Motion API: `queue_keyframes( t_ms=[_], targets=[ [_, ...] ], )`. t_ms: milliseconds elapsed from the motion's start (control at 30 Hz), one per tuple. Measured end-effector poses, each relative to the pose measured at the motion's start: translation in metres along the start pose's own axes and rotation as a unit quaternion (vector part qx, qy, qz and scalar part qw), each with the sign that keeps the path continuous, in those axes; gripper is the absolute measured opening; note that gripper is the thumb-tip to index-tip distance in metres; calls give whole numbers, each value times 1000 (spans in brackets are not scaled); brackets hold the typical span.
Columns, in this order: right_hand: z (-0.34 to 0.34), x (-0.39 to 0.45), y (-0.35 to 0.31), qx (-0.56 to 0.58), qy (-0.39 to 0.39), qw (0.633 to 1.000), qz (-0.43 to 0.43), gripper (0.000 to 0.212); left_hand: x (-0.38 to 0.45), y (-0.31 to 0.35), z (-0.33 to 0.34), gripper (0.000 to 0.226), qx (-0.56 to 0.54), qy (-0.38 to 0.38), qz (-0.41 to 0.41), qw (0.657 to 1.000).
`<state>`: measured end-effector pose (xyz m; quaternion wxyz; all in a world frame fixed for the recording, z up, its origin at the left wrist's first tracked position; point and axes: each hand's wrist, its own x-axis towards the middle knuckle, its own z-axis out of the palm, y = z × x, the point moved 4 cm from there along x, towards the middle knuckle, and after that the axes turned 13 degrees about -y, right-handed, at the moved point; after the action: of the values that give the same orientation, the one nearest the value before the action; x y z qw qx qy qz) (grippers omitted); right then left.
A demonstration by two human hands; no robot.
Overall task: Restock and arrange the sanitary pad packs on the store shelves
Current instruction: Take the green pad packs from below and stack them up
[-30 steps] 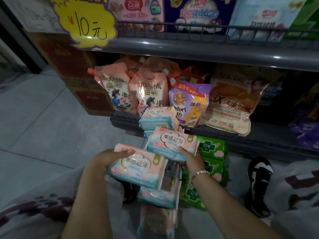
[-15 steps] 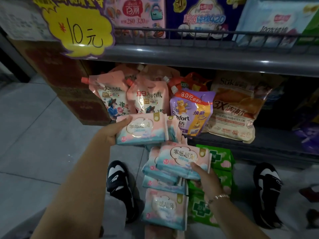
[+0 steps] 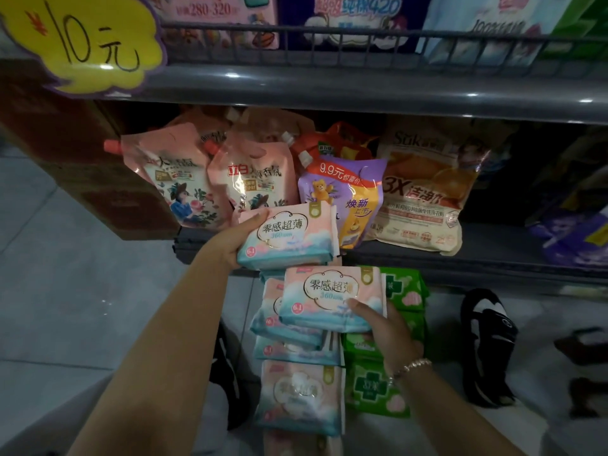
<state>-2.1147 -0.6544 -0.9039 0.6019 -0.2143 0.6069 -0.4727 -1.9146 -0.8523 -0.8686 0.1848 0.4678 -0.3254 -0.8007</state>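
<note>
My left hand (image 3: 237,237) grips a pink and teal sanitary pad pack (image 3: 289,236), held up in front of the bottom shelf edge. My right hand (image 3: 383,327) holds a second pack of the same kind (image 3: 329,299) by its lower right corner, lower and closer to me. Under it several more pink and teal packs (image 3: 301,399) lie stacked on the floor. A stack of green pad packs (image 3: 378,390) sits to their right. Larger pad packs (image 3: 355,18) stand on the upper shelf behind a wire rail.
Detergent refill pouches (image 3: 256,176) and a purple softener pouch (image 3: 348,199) fill the bottom shelf (image 3: 493,255). A yellow price sign (image 3: 82,41) hangs at the upper left. My black and white shoes (image 3: 487,343) rest on the tiled floor. A brown cardboard box (image 3: 82,159) stands at left.
My left hand has carried its pack up from the floor stack toward the bottom shelf. The view has moved closer to the shelves. My right hand keeps its pack in about the same place.
</note>
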Motion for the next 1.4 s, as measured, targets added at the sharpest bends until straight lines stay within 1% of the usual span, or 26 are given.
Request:
queue_keyframes(
  t_ms=[67,167,333,533,667,733,800,967,1067,1100,1233,1400],
  targets=[
    [-1,0,2,-5,-6,1000,5,23,3,1,9,31,15,-5,7,1000],
    [-3,-1,4,-4,-11,1000,14,30,8,2,27,25,14,-10,13,1000],
    [-7,0,8,9,-26,999,35,26,12,3,53,28,8,-29,0,1000],
    [-10,0,10,26,-42,998,44,27,7,9,37,28,-2,-12,17,1000],
    [-13,-3,9,57,-18,998,28,29,-4,14,27,39,-16,14,48,999],
    [-16,-5,7,76,-1,997,21,31,-10,16,25,28,-17,26,68,997],
    [-20,-7,4,91,7,996,18,33,-16,17,26,23,-15,29,76,997],
    [-30,-21,-13,116,10,993,-15,21,-37,23,37,23,-15,44,87,995],
    [-37,-31,-26,122,10,992,-29,32,-54,27,51,22,-16,40,99,994],
    [-39,-34,-32,121,11,992,-35,33,-60,30,57,22,-17,40,102,994],
    [-57,-53,-66,112,9,990,-89,19,-87,45,91,20,-11,44,113,993],
    [-92,-85,-116,93,-3,983,-157,14,-123,63,141,21,30,-10,118,992]
  ],
)
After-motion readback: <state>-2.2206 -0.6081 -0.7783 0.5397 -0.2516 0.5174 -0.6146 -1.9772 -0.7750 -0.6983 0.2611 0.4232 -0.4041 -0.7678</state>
